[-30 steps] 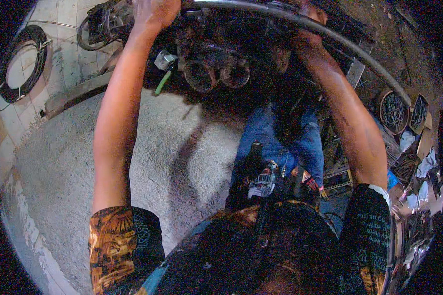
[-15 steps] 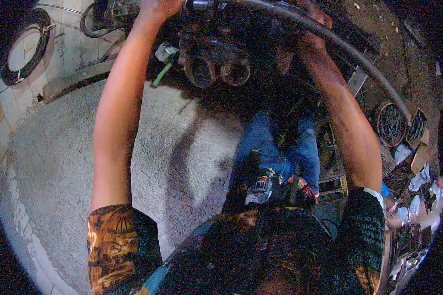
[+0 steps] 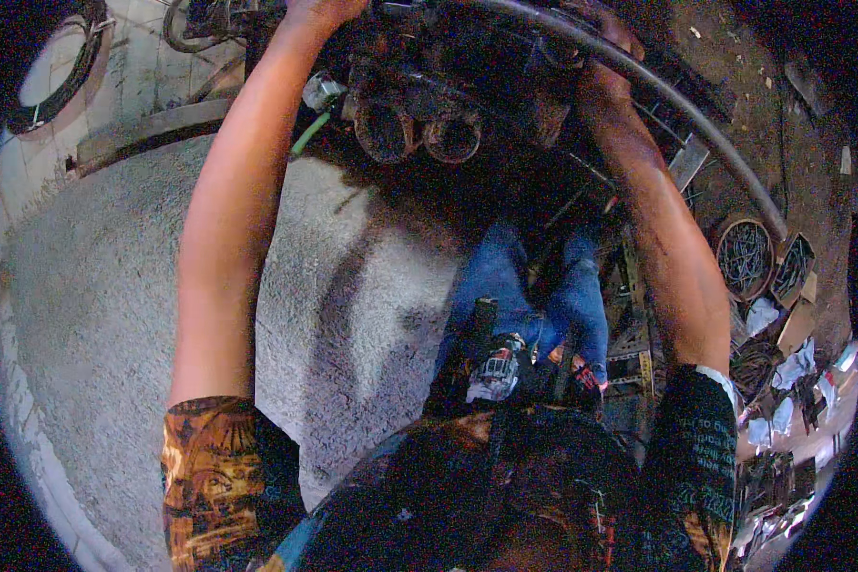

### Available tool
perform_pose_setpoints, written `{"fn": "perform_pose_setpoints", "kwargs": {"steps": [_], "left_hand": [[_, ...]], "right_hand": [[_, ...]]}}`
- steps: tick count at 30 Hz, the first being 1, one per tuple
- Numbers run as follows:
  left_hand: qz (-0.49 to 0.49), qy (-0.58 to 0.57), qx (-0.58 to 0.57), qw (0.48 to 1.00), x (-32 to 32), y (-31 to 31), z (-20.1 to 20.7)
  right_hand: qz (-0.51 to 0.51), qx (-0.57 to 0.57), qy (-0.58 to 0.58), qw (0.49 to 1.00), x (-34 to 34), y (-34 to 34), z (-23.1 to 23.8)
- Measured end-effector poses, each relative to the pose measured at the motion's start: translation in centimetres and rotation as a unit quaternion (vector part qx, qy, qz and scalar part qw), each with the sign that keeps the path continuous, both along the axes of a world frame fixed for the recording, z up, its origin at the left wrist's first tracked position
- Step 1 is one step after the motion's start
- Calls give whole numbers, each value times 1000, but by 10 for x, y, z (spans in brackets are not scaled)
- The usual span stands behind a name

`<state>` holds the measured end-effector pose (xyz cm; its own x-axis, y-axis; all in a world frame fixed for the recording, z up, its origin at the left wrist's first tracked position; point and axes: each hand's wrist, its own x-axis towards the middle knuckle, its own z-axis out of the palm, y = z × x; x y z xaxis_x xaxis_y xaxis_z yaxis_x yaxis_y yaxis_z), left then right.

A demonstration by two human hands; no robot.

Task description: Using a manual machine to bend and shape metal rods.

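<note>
At the top edge, my left hand (image 3: 326, 10) is by the left end of a long dark pipe or hose (image 3: 705, 122). Its fingers are cut off by the picture's edge. My right hand (image 3: 612, 38) lies where the pipe crosses, partly behind it, its fingers lost in shadow. The pipe curves in the picture from top middle down to the right. Between my forearms stands a dark, greasy machine (image 3: 400, 86) with two round open ends (image 3: 453, 139) facing me. A green-tipped piece (image 3: 310, 133) sticks out beside a pale metal block (image 3: 323, 91).
Round containers of nails or small metal rods (image 3: 745, 255) stand at right, near scattered scraps and paper (image 3: 793, 364). A dark coil (image 3: 67, 81) lies on tiles at upper left. A raised edge (image 3: 148, 133) borders the rough grey floor (image 3: 114, 276). My jeans-clad legs (image 3: 491, 286) are below the machine.
The view has turned slightly: the coil sits higher, and the containers at right sit lower and further left. My arms and the pipe hold nearly the same pose.
</note>
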<state>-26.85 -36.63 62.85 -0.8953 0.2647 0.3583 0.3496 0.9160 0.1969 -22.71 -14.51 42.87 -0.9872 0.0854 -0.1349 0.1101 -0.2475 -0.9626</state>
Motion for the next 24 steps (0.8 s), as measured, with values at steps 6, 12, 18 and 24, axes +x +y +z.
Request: {"fn": "perform_pose_setpoints", "kwargs": {"steps": [6, 12, 18, 24], "left_hand": [[-53, 45, -16, 997, -4, -15, -1], [-45, 37, 17, 998, 4, 0, 5], [51, 119, 261, 957, 6, -49, -19], [151, 219, 313, 911, -1, -160, -67]], "right_hand": [[-105, 143, 221, 959, 14, -10, -9], [-70, -263, 18, 962, 27, -3, 2], [-91, -224, -72, 968, 25, 9, 21], [-109, 83, 110, 984, 22, 0, -11]]}}
